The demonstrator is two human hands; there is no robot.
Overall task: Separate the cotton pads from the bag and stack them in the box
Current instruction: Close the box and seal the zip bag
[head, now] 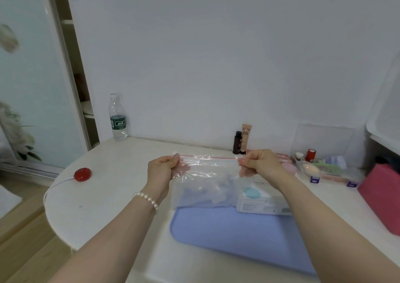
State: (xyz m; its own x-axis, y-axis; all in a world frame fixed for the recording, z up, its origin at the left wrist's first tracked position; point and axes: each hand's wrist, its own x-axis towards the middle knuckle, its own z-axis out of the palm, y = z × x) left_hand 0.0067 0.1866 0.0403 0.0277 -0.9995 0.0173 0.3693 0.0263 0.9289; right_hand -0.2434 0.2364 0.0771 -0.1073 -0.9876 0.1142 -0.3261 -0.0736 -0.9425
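White wall is backing a pale table [112, 196] where a blue mat [233, 235] is lying. Both hands are holding a clear zip bag [205, 174] up above the mat: the left hand [161, 170] is pinching its top left corner, the right hand [258, 163] its top right. Cotton pads [207, 193] are sitting inside. A clear box [322, 144] is standing open at the right.

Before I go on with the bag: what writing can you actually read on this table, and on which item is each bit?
"BB": on the beige tube standing at the wall.
"COSMETI...": partial, on the white pack seen behind the clear bag; the rest is cut off.
Water bottle: green label with white characters, too blurred to read.
Small print on the white pack's lower label: too small to read.
Dark bottle: label unreadable.
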